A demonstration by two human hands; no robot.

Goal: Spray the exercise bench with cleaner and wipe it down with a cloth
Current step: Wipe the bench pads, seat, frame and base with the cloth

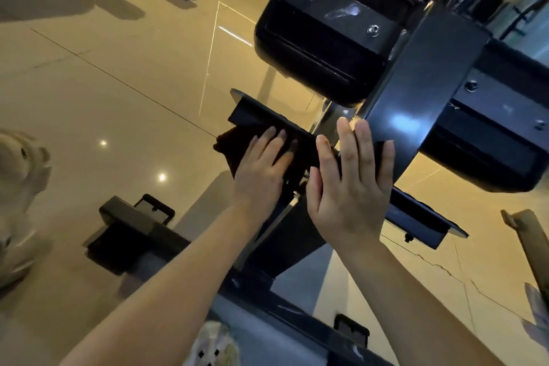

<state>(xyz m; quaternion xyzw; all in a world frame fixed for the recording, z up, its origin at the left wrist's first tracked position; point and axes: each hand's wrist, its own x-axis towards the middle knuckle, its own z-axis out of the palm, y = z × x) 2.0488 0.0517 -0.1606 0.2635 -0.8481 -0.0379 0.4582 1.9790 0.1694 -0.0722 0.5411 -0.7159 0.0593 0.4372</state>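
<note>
Under the bench, left hand flat on dark cloth, right hand flat, both grips released

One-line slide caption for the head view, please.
Left hand presses a dark cloth on the bench frame; right hand rests flat beside it.
</note>
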